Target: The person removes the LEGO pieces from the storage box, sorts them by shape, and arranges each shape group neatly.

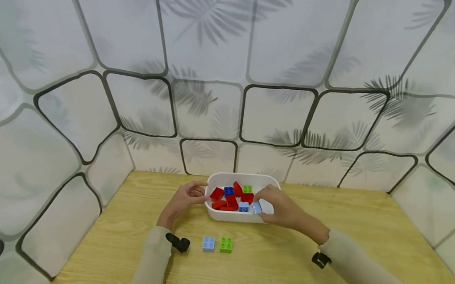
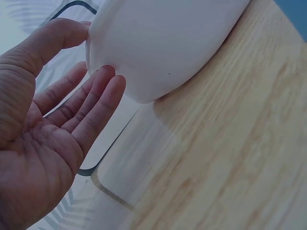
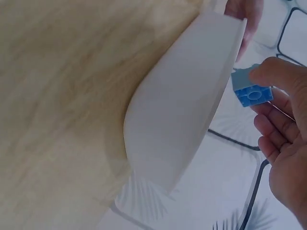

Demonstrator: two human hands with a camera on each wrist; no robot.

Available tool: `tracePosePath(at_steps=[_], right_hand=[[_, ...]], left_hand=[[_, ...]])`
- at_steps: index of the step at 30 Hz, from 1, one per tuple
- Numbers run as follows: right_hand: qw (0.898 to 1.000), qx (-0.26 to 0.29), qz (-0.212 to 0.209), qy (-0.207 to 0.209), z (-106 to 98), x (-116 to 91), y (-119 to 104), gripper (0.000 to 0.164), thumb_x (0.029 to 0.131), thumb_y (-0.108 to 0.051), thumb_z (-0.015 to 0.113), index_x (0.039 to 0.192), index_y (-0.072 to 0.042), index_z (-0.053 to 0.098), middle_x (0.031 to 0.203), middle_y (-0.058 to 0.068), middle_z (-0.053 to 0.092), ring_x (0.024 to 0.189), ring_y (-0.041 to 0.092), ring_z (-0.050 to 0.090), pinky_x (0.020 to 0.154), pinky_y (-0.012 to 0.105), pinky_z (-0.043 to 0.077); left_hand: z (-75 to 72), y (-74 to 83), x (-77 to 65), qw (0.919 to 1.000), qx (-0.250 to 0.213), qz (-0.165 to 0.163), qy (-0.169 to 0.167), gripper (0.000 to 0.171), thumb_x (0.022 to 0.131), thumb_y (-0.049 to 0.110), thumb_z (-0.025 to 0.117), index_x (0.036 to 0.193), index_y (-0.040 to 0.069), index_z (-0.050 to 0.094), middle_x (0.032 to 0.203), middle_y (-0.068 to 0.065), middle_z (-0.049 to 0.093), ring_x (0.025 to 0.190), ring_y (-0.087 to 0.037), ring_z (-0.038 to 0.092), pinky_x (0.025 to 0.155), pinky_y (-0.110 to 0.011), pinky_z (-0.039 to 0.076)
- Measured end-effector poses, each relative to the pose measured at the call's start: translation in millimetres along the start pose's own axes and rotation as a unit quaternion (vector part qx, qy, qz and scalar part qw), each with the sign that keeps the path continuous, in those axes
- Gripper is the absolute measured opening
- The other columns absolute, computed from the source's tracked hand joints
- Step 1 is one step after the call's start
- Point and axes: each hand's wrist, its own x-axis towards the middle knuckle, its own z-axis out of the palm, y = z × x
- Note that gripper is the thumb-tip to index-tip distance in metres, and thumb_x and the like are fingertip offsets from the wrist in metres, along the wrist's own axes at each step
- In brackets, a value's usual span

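In the head view, my right hand (image 1: 284, 208) pinches a light blue toy brick (image 1: 257, 207) over the right end of a white plastic tub (image 1: 242, 217). The right wrist view shows this brick's hollow underside (image 3: 254, 96) between thumb and fingers. At the tub's left end is my left hand (image 1: 185, 198), its relaxed fingers (image 2: 98, 108) touching the outer wall and its thumb at the rim. Inside the tub lie several red bricks (image 1: 231, 201), a dark blue brick (image 1: 229, 191), a green brick (image 1: 247, 189) and another light blue brick (image 1: 243, 207).
On the wooden table (image 1: 274, 266), in front of the tub, a light blue brick (image 1: 208, 244) and a green brick (image 1: 226, 245) sit side by side, studs up. A patterned curtain (image 1: 209, 115) stands behind and along both sides of the table.
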Motion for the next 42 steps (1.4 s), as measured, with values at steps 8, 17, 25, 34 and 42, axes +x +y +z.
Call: tracePosePath(at_steps=[8,17,25,34,42], right_hand=[[0.996,0.081,-0.010,0.039,8.2,-13.6,-26.5,0.040,0.075,0.000,0.084,0.109,-0.011,0.066,0.108,-0.002,0.067,0.101,0.012,0.058,0.085,0.031,0.056],[0.994,0.107,-0.027,-0.001,27.6,-23.8,-43.4,0.033,0.084,-0.008,0.083,0.113,-0.011,0.067,0.109,-0.002,0.069,0.103,0.013,0.059,0.089,0.030,0.054],[0.997,0.054,0.000,-0.048,47.3,-37.9,-44.3,0.034,0.085,-0.021,0.083,0.112,-0.014,0.063,0.110,-0.005,0.067,0.106,0.011,0.058,0.092,0.030,0.052],[0.995,0.009,0.032,-0.094,50.5,-46.1,-48.6,0.032,0.091,-0.029,0.076,0.114,-0.011,0.063,0.111,-0.003,0.065,0.105,0.011,0.056,0.093,0.031,0.052],[0.995,-0.029,0.037,-0.087,48.3,-50.5,-46.3,0.029,0.093,-0.030,0.073,0.113,-0.011,0.062,0.107,-0.004,0.062,0.100,0.009,0.053,0.088,0.029,0.051]], left_hand=[[-1.6,-1.0,-1.4,1.0000,-0.006,-0.007,-0.001,0.053,0.091,0.004,0.074,0.141,0.000,0.056,0.118,-0.025,0.061,0.094,-0.014,0.066,0.083,-0.024,0.057],[-3.3,-1.2,-1.3,1.0000,-0.007,-0.003,0.002,0.053,0.091,0.007,0.075,0.140,0.001,0.056,0.117,-0.022,0.062,0.094,-0.015,0.065,0.082,-0.023,0.057],[-1.4,-0.9,-1.4,0.9999,-0.010,-0.004,0.001,0.053,0.091,0.007,0.075,0.140,0.001,0.056,0.118,-0.023,0.061,0.094,-0.014,0.065,0.082,-0.023,0.057],[0.5,2.1,-1.0,1.0000,0.000,-0.008,0.000,0.053,0.092,0.007,0.075,0.140,0.001,0.056,0.120,-0.027,0.061,0.094,-0.014,0.066,0.083,-0.022,0.056],[0.1,3.7,-1.3,0.9999,-0.008,0.003,-0.008,0.053,0.092,0.006,0.074,0.141,-0.001,0.055,0.120,-0.029,0.060,0.092,-0.013,0.065,0.082,-0.022,0.057]])
